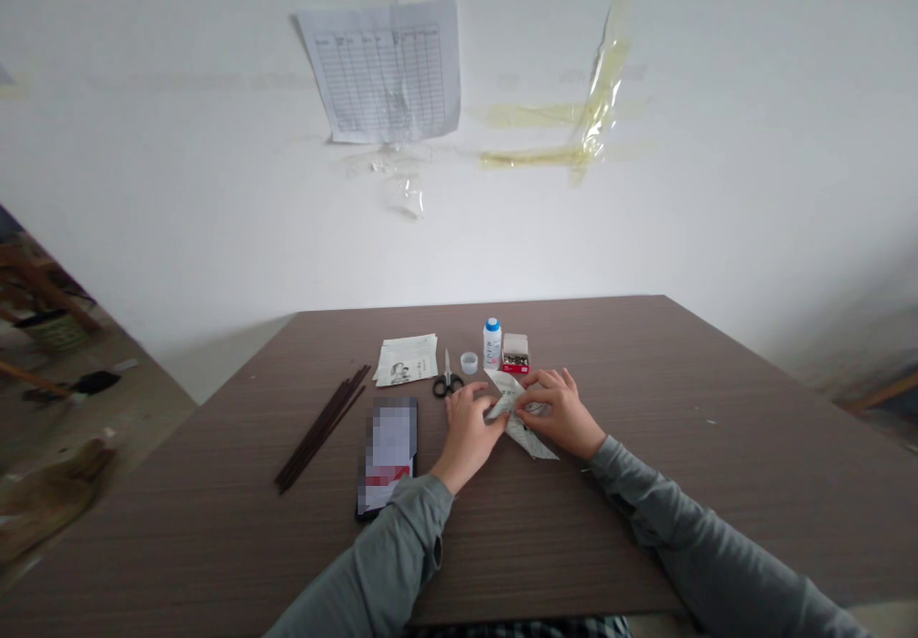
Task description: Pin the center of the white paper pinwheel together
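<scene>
Between my hands is a printed sheet of paper, partly folded, with pointed corners sticking out at the top and lower right. My left hand is closed on its left side, thumb and fingers pinching the fold. From the right, my right hand pinches the same paper near its middle. The fingers hide part of the folds. Just beyond the hands are black-handled scissors, a small clear cup, a white bottle with a blue cap and a small open red box of small metallic pieces.
A stack of printed paper lies at the back left. Thin dark brown sticks lie along the table's left side, beside a phone with a lit screen. The brown table meets a white wall at its far edge.
</scene>
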A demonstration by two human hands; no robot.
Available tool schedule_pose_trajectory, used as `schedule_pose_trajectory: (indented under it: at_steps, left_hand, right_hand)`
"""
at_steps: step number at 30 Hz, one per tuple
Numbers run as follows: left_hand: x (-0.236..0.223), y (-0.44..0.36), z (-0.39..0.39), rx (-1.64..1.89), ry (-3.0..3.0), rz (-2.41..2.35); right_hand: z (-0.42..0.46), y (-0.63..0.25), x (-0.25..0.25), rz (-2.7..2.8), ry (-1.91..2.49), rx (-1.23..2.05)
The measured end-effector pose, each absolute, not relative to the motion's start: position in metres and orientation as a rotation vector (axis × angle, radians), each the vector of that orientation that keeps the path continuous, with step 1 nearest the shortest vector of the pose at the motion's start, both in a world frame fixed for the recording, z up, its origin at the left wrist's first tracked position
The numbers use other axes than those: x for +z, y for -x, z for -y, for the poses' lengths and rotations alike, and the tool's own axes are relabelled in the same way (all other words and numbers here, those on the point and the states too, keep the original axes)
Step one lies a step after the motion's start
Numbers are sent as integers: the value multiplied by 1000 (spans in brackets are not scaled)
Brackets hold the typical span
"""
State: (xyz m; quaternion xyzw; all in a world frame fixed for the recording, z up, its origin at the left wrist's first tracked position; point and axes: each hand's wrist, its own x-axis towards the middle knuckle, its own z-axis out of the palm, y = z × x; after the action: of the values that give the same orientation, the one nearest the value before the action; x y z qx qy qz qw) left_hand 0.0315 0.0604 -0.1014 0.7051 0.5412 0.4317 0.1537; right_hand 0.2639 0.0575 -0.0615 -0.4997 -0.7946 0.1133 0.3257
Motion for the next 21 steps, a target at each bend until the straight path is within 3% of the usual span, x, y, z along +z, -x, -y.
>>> schedule_pose_trajectory:
  at_steps: [21]
  left_hand:
    - [-94, -34, -59, 1253, -1971, -1499]
  right_hand:
    - [-52, -261, -52, 2090, 1358, 331]
